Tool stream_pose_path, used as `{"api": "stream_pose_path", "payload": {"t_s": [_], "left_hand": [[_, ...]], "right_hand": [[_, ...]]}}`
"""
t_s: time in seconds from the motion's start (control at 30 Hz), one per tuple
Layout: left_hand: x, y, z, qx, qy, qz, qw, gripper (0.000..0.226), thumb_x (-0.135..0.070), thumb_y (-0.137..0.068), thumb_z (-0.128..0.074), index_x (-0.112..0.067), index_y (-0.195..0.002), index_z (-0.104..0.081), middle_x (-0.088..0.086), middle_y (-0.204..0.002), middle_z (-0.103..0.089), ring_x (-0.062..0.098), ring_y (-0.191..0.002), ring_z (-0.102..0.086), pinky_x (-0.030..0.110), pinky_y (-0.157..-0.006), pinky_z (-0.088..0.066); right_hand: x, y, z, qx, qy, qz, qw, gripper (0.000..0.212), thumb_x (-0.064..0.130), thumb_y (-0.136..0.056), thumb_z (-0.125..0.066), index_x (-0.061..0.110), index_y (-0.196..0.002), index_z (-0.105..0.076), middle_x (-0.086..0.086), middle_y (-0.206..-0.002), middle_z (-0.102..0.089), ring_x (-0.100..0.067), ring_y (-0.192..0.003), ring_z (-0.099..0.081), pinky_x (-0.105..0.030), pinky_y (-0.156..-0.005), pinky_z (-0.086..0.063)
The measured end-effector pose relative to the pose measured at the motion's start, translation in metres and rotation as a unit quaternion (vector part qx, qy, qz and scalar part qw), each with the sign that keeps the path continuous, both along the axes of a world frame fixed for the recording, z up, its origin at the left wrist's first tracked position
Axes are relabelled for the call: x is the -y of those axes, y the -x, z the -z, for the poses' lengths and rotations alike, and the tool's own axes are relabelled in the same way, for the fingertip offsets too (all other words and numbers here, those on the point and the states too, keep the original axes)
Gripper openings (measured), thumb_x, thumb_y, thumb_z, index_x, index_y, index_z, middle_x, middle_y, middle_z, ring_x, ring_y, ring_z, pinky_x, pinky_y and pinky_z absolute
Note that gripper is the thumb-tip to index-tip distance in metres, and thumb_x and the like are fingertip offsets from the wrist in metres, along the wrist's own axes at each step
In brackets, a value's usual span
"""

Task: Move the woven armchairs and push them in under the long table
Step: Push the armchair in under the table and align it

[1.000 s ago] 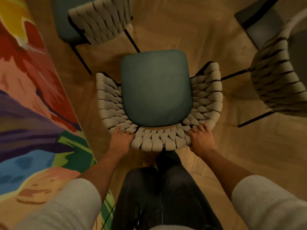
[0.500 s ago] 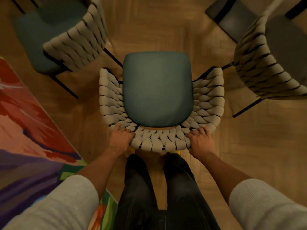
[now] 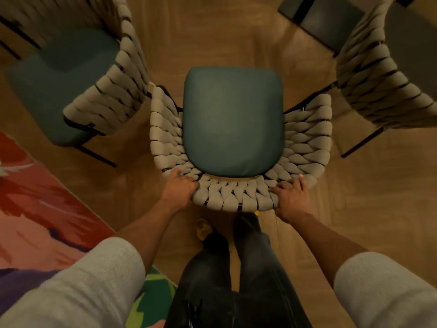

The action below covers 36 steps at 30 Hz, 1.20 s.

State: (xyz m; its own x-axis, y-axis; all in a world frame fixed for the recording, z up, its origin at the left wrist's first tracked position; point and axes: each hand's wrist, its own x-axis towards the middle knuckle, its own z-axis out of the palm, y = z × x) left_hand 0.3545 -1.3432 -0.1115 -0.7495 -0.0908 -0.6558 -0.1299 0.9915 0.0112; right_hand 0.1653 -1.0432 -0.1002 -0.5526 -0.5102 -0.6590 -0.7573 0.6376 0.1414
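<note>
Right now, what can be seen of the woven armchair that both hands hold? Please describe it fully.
The woven armchair is upright, seen from above, its seat facing away from the person. A thick beige woven band wraps its back and both sides over a thin dark frame; the teal seat cushion is bare. The left hand and right hand grip the top of its back.

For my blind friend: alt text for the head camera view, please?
From above, a person's left hand and right hand grip the curved back of a woven armchair with a teal seat cushion. A second armchair stands left, a third armchair right, on a wooden floor beside a colourful rug.
</note>
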Motion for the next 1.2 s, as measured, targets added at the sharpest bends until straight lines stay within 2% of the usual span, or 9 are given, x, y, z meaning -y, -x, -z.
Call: {"api": "stream_pose_path", "payload": {"t_s": [0.17,0.37,0.63,0.8,0.93,1.07,1.2], "left_hand": [[0.038,0.045,0.002,-0.002,-0.011,0.005,1.000,0.042,-0.034,-0.085,-0.060,-0.032,-0.126,-0.061,-0.009,-0.119,-0.066,0.015,-0.114,-0.060,0.043,-0.108,-0.023],[0.090,0.109,0.003,0.018,0.000,0.016,1.000,0.053,-0.038,-0.084,-0.061,-0.036,-0.136,-0.054,-0.010,-0.132,-0.062,0.015,-0.123,-0.057,0.044,-0.109,-0.022],[0.143,0.204,-0.001,0.043,0.004,0.031,0.999,0.062,-0.038,-0.084,-0.066,-0.037,-0.144,-0.049,-0.011,-0.144,-0.055,0.015,-0.132,-0.051,0.045,-0.110,-0.019],[0.173,0.257,0.001,0.042,-0.003,0.028,0.999,0.060,-0.030,-0.087,-0.063,-0.040,-0.145,-0.048,-0.014,-0.150,-0.051,0.012,-0.137,-0.047,0.047,-0.113,-0.017],[0.202,0.296,-0.002,0.040,0.000,0.046,0.998,0.057,-0.033,-0.089,-0.062,-0.042,-0.144,-0.047,-0.016,-0.147,-0.051,0.012,-0.137,-0.045,0.047,-0.114,-0.018],[0.238,0.336,0.000,0.039,-0.007,0.060,0.997,0.055,-0.040,-0.087,-0.064,-0.045,-0.140,-0.050,-0.018,-0.143,-0.054,0.011,-0.133,-0.048,0.048,-0.114,-0.019],[0.269,0.379,0.003,0.023,-0.013,0.077,0.997,0.050,-0.034,-0.089,-0.059,-0.043,-0.138,-0.052,-0.017,-0.140,-0.057,0.011,-0.130,-0.051,0.047,-0.112,-0.019]], "right_hand": [[0.032,0.036,-0.001,0.014,0.002,0.010,1.000,0.065,0.049,-0.079,-0.063,0.046,-0.143,-0.051,0.008,-0.142,-0.056,-0.035,-0.143,-0.034,-0.054,-0.126,0.005],[0.076,0.088,-0.001,0.012,0.032,0.028,0.999,0.061,0.043,-0.076,-0.066,0.035,-0.137,-0.060,0.004,-0.133,-0.062,-0.034,-0.135,-0.044,-0.054,-0.126,0.005],[0.127,0.168,-0.003,0.025,0.038,0.058,0.997,0.058,0.039,-0.082,-0.064,0.030,-0.139,-0.058,0.000,-0.137,-0.059,-0.035,-0.139,-0.038,-0.055,-0.126,0.004],[0.154,0.213,-0.003,0.027,0.040,0.067,0.997,0.063,0.051,-0.080,-0.067,0.032,-0.140,-0.058,0.002,-0.140,-0.058,-0.033,-0.140,-0.037,-0.055,-0.126,0.003],[0.179,0.237,-0.002,0.022,0.050,0.074,0.996,0.062,0.060,-0.079,-0.067,0.033,-0.135,-0.062,0.004,-0.135,-0.060,-0.032,-0.137,-0.040,-0.054,-0.126,0.001],[0.209,0.264,0.001,0.020,0.042,0.105,0.993,0.056,0.052,-0.077,-0.071,0.034,-0.130,-0.064,0.005,-0.132,-0.062,-0.031,-0.135,-0.042,-0.054,-0.126,0.004],[0.237,0.298,0.002,0.020,0.026,0.131,0.991,0.060,0.050,-0.076,-0.073,0.037,-0.134,-0.061,0.006,-0.138,-0.059,-0.031,-0.138,-0.040,-0.054,-0.125,0.007]]}}
